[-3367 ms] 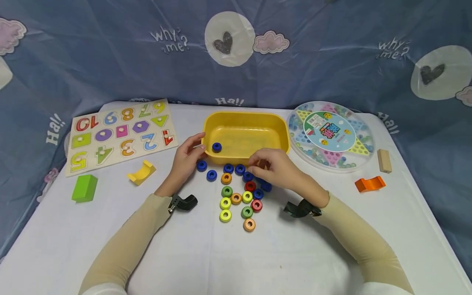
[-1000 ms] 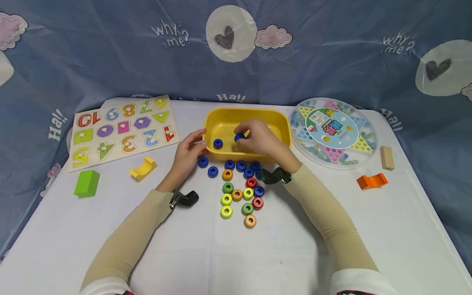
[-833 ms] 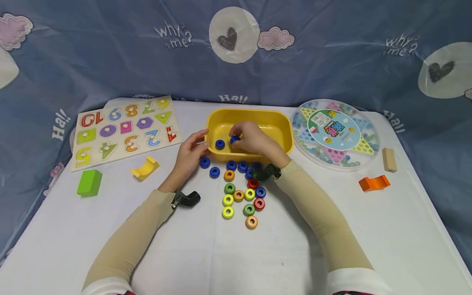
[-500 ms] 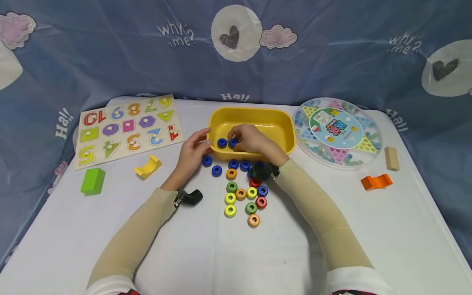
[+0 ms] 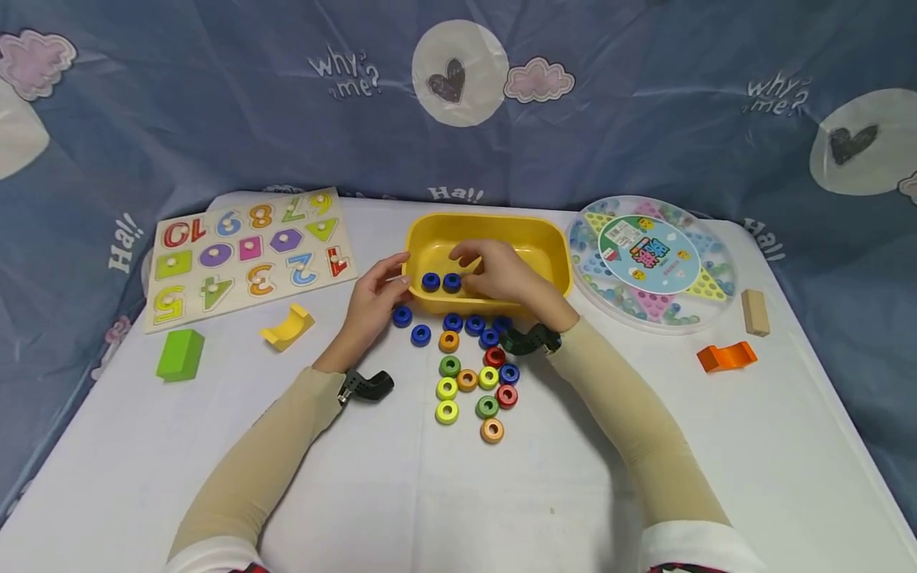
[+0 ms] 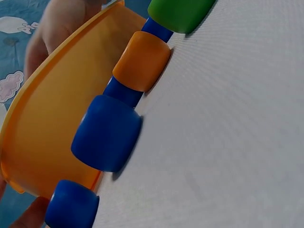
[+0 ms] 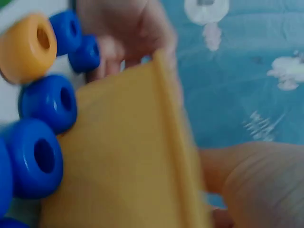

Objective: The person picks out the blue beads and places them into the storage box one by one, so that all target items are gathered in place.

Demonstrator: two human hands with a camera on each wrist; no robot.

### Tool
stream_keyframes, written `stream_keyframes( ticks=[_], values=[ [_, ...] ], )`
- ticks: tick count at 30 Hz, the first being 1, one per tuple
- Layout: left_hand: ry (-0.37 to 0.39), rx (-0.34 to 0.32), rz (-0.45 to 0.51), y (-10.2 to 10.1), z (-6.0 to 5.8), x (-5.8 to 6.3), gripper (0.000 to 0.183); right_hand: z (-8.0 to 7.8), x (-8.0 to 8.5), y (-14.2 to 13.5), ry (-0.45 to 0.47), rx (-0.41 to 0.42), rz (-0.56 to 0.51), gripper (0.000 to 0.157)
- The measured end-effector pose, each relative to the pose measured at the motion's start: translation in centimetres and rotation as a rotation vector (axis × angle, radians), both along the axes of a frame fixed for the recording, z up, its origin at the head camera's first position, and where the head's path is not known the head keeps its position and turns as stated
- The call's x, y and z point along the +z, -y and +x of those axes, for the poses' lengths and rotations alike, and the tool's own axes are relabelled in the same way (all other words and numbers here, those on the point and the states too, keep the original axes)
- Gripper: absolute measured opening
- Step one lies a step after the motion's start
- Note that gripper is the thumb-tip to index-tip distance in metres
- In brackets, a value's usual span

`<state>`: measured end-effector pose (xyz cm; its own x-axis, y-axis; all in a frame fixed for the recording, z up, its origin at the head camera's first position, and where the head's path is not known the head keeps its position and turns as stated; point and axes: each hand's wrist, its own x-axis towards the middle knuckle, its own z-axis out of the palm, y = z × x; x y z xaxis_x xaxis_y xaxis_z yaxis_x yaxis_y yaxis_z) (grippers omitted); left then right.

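Note:
The yellow tub (image 5: pixel 494 225) stands at the middle back of the table. My left hand (image 5: pixel 368 298) holds its left edge, with index fingertip and thumb at the rim. Inside the tub, two blue ring beads (image 5: pixel 452 282) sit side by side near the front left corner. Just right of them my right hand (image 5: pixel 505 274) hovers within the tub, thumb and fingers apart and nothing between them. In front of the tub lie several more blue beads (image 5: pixel 420 335). An orange bead (image 6: pixel 141 61) and blue ones line the tub's outer wall in the left wrist view.
Yellow, green, red and orange beads (image 5: pixel 491 430) spread toward the table's middle. A number puzzle board (image 5: pixel 247 255), green block (image 5: pixel 181 355) and yellow arch (image 5: pixel 287 327) lie left. At right are a round marble game (image 5: pixel 652 263), orange arch (image 5: pixel 727 356) and wooden block (image 5: pixel 755 312).
My right hand brought a second blue bead into the tub, set it beside the first and let go, then drew slightly right. The left hand stays at the tub's left edge.

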<state>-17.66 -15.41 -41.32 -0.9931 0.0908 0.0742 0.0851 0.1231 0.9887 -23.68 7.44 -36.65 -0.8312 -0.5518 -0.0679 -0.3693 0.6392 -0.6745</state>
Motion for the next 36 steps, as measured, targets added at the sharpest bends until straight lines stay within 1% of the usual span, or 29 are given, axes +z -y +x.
stream_keyframes(
  ticks=[2,4,7,9,10,12,14,18,21,23,28,31,36],
  values=[
    [-0.001,0.006,-0.006,0.2,-0.4,-0.8,0.043,1.1,0.4,-0.5,-0.057,0.008,-0.067,0.035],
    [-0.011,0.014,-0.011,0.4,-0.6,-1.3,0.042,2.5,0.8,-0.8,-0.122,0.043,-0.138,0.030],
    [-0.027,0.022,-0.010,0.7,-0.8,-1.5,0.042,4.5,1.1,-0.5,-0.244,0.125,-0.229,0.023],
    [-0.032,0.021,-0.009,0.8,-0.8,-1.4,0.042,5.5,1.2,-0.1,-0.316,0.172,-0.271,0.019],
    [-0.036,0.019,-0.010,0.8,-0.8,-1.4,0.043,5.9,1.3,0.2,-0.340,0.191,-0.276,0.018],
    [-0.030,0.014,-0.015,0.9,-0.9,-1.3,0.043,6.4,1.3,0.7,-0.359,0.222,-0.265,0.017],
    [-0.033,0.012,-0.023,0.9,-0.9,-1.3,0.044,6.7,1.2,1.4,-0.333,0.257,-0.219,0.019],
    [-0.039,0.020,-0.033,0.8,-0.8,-1.4,0.043,6.8,0.6,2.8,-0.245,0.331,-0.059,0.026],
    [-0.040,0.021,-0.033,0.6,-0.8,-1.4,0.042,6.8,-0.1,3.7,-0.190,0.360,0.038,0.031],
    [-0.038,0.013,-0.017,0.6,-0.9,-1.5,0.043,6.9,-0.6,4.0,-0.181,0.370,0.085,0.032],
    [-0.031,0.004,0.011,0.4,-1.1,-1.5,0.044,7.3,-1.5,4.2,-0.214,0.363,0.135,0.025],
    [-0.028,0.005,0.010,0.4,-0.9,-1.5,0.043,7.3,-1.7,4.2,-0.216,0.346,0.126,0.021],
    [-0.031,0.004,0.004,0.3,-0.8,-1.5,0.042,7.3,-2.1,4.1,-0.229,0.338,0.121,0.019]
  ],
)
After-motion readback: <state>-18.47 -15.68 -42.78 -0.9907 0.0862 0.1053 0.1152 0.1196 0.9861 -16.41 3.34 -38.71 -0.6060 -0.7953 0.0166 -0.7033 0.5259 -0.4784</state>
